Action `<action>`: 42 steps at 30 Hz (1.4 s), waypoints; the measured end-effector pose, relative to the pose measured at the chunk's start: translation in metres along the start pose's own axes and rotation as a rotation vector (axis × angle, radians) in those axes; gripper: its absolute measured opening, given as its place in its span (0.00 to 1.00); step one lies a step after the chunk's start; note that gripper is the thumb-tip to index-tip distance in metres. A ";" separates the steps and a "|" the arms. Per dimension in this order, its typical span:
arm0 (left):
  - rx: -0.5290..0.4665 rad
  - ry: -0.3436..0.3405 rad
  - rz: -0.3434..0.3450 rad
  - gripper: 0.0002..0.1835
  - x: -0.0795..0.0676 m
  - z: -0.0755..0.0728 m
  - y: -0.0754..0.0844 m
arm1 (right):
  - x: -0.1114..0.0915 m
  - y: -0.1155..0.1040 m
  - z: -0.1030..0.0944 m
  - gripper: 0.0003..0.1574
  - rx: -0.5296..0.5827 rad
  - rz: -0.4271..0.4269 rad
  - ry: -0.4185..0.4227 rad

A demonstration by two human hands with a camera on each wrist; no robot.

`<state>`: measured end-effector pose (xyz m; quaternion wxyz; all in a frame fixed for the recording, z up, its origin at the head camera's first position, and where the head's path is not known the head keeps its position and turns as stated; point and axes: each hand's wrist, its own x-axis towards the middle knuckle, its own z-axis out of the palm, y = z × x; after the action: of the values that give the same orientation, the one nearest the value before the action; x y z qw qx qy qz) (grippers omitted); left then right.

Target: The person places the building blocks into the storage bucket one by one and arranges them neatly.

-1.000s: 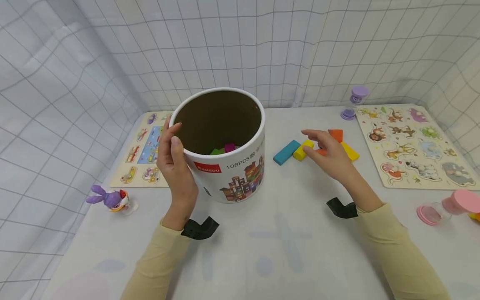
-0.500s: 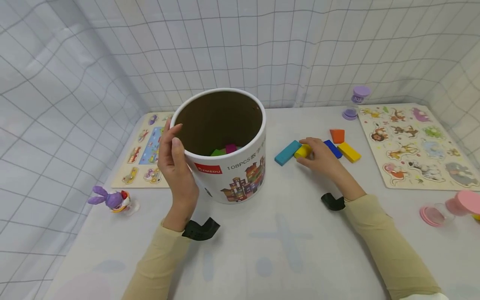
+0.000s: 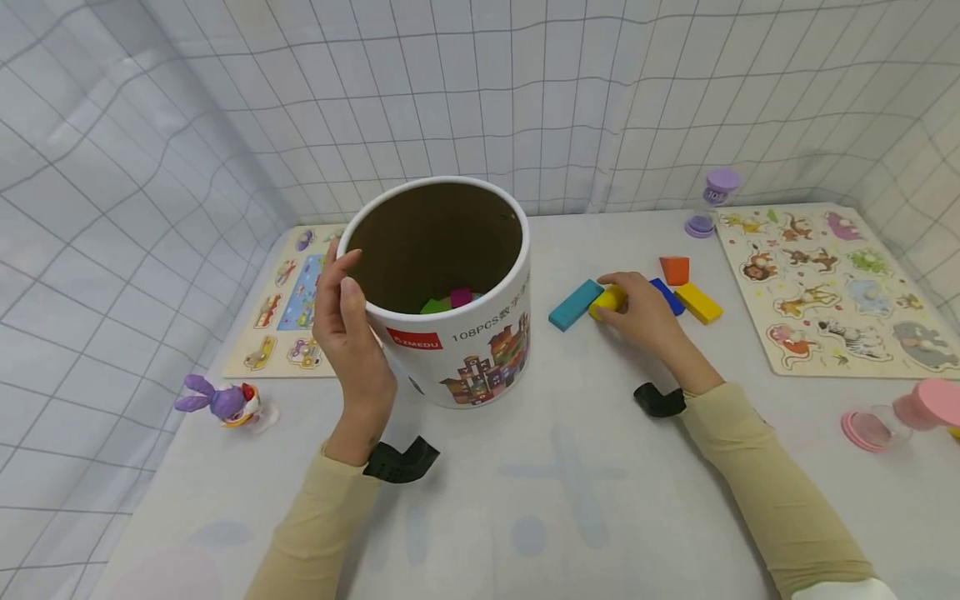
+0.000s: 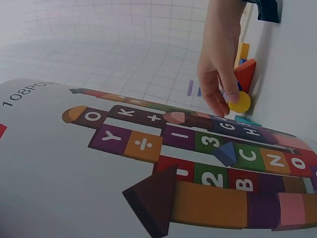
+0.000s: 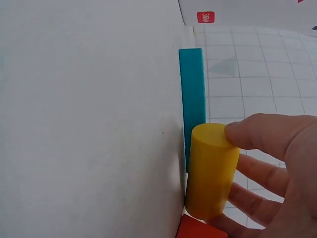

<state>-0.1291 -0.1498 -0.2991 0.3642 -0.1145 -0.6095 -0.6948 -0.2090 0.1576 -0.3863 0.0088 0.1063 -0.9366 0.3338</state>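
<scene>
So, from my end of the feed, the big change is on the right. A second ago the right hand [image 3: 641,312] was hovering, thumb and fingertips spread apart. Now it's come down onto the yellow cylinder [image 5: 213,173] and is gripping it, thumb at one end, fingers round the far side. As far as I can tell the cylinder is still down on the table [image 3: 525,500], right beside the teal block [image 3: 574,305]. Can't swear whether those two touch.

With the hand shifted, I also get a look at the blue block [image 3: 667,296], which was mostly covered. It's next to the yellow block [image 3: 699,303], with the orange wedge [image 3: 675,271] just behind. None of those is held.

The left hand [image 3: 348,342] has hardly budged: holding the bucket [image 3: 457,354] by its side, fingertips at the rim. A green piece [image 3: 435,306] and a magenta piece [image 3: 461,297] show inside.

My read: the reach is done and the grasp looks made, but no lift yet, while the other hand keeps the bucket steady.
</scene>
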 end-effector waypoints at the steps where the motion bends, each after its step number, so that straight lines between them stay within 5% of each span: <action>1: -0.001 0.000 0.000 0.17 0.000 0.000 0.000 | 0.000 0.000 -0.001 0.27 0.015 0.001 0.007; 12: 0.013 -0.007 0.020 0.18 -0.001 0.004 0.010 | -0.001 -0.002 -0.011 0.23 0.190 -0.016 0.054; 24: 0.012 -0.005 0.031 0.18 -0.001 0.005 0.010 | -0.016 -0.037 -0.037 0.22 0.467 -0.022 0.067; 28: 0.016 0.000 0.037 0.18 -0.002 0.005 0.010 | -0.028 -0.059 -0.047 0.20 0.584 -0.102 0.084; 34: -0.005 0.005 0.038 0.18 -0.001 0.004 0.006 | -0.045 -0.101 -0.053 0.18 0.690 -0.364 0.134; 42: -0.009 0.008 0.033 0.17 -0.001 0.005 0.006 | -0.062 -0.142 -0.050 0.20 0.448 -0.496 0.173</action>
<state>-0.1260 -0.1453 -0.2937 0.3775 -0.1236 -0.6031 -0.6918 -0.1223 0.0941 -0.2642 0.1454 0.3013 -0.7814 0.5267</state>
